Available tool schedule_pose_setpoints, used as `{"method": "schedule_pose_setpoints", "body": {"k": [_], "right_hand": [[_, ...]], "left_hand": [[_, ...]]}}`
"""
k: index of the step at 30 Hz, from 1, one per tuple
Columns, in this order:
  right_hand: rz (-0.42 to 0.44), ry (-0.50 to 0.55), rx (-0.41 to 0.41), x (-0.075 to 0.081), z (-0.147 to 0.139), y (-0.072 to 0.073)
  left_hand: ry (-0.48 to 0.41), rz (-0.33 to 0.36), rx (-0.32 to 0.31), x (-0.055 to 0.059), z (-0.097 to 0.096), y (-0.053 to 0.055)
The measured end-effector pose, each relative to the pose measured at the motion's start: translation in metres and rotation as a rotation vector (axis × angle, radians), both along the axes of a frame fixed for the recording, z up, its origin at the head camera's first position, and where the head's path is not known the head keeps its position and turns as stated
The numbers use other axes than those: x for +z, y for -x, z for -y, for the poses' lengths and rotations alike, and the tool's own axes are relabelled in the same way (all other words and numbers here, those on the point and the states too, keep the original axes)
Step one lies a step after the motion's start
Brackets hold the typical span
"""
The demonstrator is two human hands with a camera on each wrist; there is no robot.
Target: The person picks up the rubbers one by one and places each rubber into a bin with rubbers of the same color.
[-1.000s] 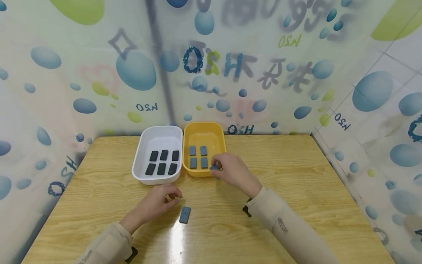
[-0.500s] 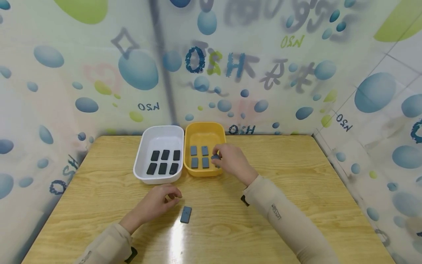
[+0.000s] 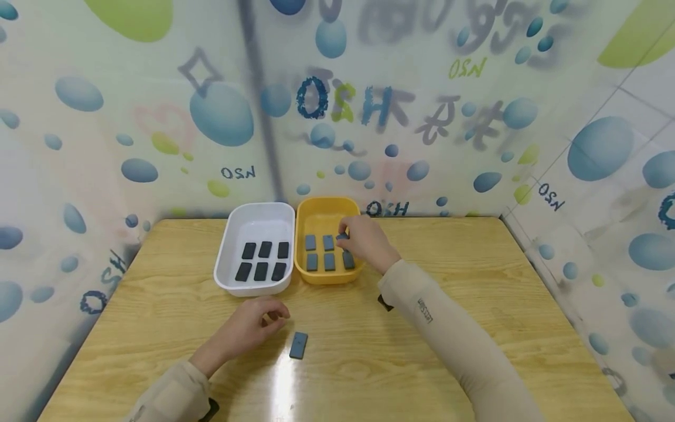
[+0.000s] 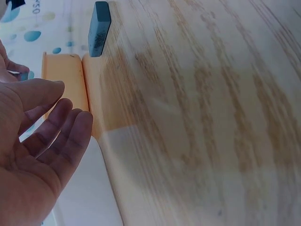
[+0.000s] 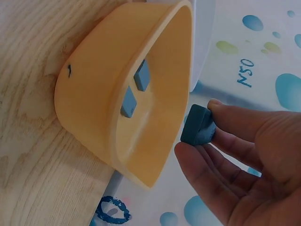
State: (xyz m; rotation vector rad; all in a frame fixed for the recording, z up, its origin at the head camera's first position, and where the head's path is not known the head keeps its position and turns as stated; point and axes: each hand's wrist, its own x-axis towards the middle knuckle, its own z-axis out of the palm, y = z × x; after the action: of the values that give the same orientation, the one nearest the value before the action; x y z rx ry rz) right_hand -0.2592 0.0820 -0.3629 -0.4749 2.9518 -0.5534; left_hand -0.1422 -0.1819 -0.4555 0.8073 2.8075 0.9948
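My right hand point(image 3: 364, 241) is over the right side of the yellow tray point(image 3: 329, 279), pinching a small blue-grey rectangular block point(image 5: 196, 125) between thumb and fingers. Several similar blocks lie in rows in that tray, among them one point(image 3: 348, 259) at the front right corner, just below the hand. My left hand point(image 3: 250, 323) is low over the table in front of the white tray point(image 3: 252, 289), fingers loosely curled and holding nothing. Beyond its fingertips, a single blue-grey block point(image 3: 297, 346) lies on the table; the left wrist view shows this block point(image 4: 99, 29) too.
Side by side at the back of the wooden table point(image 3: 448, 281) stand the two trays. Several black blocks point(image 3: 261, 271) lie in two rows inside the white one. A patterned wall point(image 3: 437, 117) rises right behind the table.
My right hand has moved from the yellow tray's front right corner toward the back, still pinching a block. A block now lies in that corner. The left hand has stayed in place.
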Motion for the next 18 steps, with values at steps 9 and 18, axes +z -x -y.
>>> {"method": "schedule_pose_setpoints", "body": {"k": [9, 18], "right_hand": [[0.063, 0.004, -0.049, -0.012, 0.008, 0.026], [0.068, -0.064, -0.112, -0.027, 0.020, 0.045]], "left_hand": [[-0.009, 0.008, 0.006, -0.003, 0.003, 0.000], [-0.006, -0.008, 0.002, -0.002, 0.002, 0.001]]}}
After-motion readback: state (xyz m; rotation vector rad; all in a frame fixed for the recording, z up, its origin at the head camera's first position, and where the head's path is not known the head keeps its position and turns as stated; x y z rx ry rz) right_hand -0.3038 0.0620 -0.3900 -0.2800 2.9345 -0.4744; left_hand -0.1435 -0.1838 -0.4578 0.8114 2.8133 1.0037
